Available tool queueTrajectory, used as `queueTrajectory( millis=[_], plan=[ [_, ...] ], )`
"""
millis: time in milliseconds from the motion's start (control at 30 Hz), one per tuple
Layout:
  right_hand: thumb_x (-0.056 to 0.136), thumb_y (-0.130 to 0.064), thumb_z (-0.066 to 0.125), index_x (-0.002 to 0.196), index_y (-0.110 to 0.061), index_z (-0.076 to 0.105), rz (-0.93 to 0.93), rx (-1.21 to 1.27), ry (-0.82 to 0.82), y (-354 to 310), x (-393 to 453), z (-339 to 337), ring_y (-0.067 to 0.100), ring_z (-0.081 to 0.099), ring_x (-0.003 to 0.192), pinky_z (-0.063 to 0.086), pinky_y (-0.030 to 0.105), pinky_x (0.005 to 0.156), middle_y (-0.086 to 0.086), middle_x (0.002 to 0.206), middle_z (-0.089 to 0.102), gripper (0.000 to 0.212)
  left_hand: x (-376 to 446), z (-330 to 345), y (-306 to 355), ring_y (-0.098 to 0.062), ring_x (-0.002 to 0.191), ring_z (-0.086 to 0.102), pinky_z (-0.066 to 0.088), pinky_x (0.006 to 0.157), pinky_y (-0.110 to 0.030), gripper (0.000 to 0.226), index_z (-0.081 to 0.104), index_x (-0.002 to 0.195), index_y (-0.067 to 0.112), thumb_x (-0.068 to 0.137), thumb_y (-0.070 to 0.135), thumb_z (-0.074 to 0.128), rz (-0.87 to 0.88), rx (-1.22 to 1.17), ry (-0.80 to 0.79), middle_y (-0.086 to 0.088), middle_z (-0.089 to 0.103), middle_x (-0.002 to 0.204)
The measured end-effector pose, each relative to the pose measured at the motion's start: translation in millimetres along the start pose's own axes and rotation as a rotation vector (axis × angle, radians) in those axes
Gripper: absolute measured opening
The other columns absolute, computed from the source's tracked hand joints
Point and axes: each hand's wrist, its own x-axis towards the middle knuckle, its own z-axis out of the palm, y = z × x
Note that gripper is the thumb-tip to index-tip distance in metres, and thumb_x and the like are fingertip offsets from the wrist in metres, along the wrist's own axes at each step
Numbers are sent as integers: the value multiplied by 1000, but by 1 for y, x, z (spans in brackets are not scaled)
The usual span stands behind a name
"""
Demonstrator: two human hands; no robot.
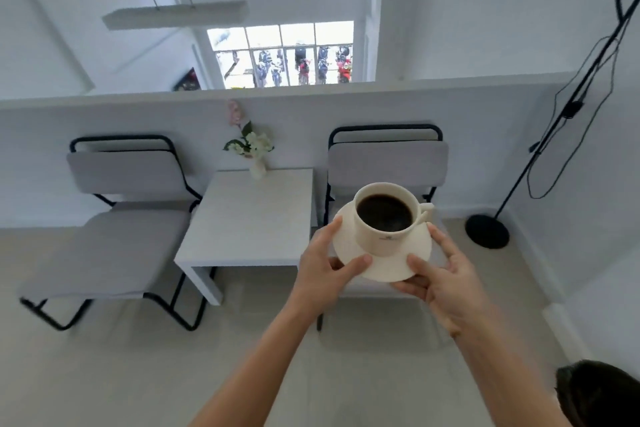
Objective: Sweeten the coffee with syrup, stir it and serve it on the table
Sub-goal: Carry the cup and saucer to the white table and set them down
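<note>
White room with a pale floor (145, 374), a low white wall (346, 114) across the middle of the frame, tall windows (282, 52) above it at top centre. Small white table (242, 218) at frame centre, pushed against that wall, with a little vase of flowers (254, 154) at its far edge. Grey folding chair with black frame (117, 218) at centre left; a second grey chair (388, 163) at centre right, partly hidden behind the cup. Black floor lamp (486, 230) at far right, cable hanging loose along its pole.

White cup (384, 215) full of dark coffee (384, 212), upright on a white saucer (381, 263), held in the air right of centre, beside the table's near right corner and not resting on it. Handle turned to the right of the frame. Left hand (325, 270) gripping the saucer's left rim, thumb on top. Right hand (440, 277) gripping the right rim, thumb on top, fingers curled beneath. Both bare forearms reaching up from the bottom edge.
</note>
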Motion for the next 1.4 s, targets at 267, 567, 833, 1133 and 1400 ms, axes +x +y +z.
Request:
queueTrajectory(
  millis=[267, 567, 833, 1133, 1400],
  plan=[
    [93, 6, 59, 147, -32, 41, 125, -68, -203, 42, 97, 121, 37, 77, 73, 63, 36, 52, 25, 105, 72, 68, 53, -115, -41, -20, 104, 72, 61, 86, -29, 87, 31, 156, 24, 85, 24, 82, -84, -6, 183, 5, 46, 149],
    [95, 8, 58, 146, -30, 40, 173, -109, -330, 80, 216, 236, 41, 76, 74, 63, 37, 54, 23, 98, 77, 66, 150, -213, -88, -10, 100, 73, 55, 75, -14, 90, 31, 154, 29, 82, 19, 84, -162, -25, 324, 5, 48, 149],
    [95, 5, 58, 137, -39, 43, 222, -167, -316, 123, 295, 319, 42, 76, 71, 63, 37, 55, 23, 87, 78, 62, 227, -299, -135, -3, 83, 73, 57, 68, -16, 92, 26, 157, 28, 84, 18, 82, -284, -10, 274, -5, 56, 144],
    [95, 5, 60, 143, -37, 39, 227, -154, -121, 191, 362, 389, 43, 76, 77, 64, 40, 60, 24, 90, 78, 67, 321, -385, -208, -21, 95, 74, 61, 86, -32, 91, 28, 157, 24, 84, 9, 81, -300, 15, 80, 17, 60, 130],
    [94, 4, 62, 146, -31, 38, 249, -180, -18, 243, 410, 408, 41, 76, 79, 64, 40, 61, 24, 91, 77, 67, 378, -411, -277, -12, 95, 74, 60, 87, -31, 92, 30, 155, 31, 82, 9, 83, -375, 37, -76, 17, 45, 148]
  ],
)
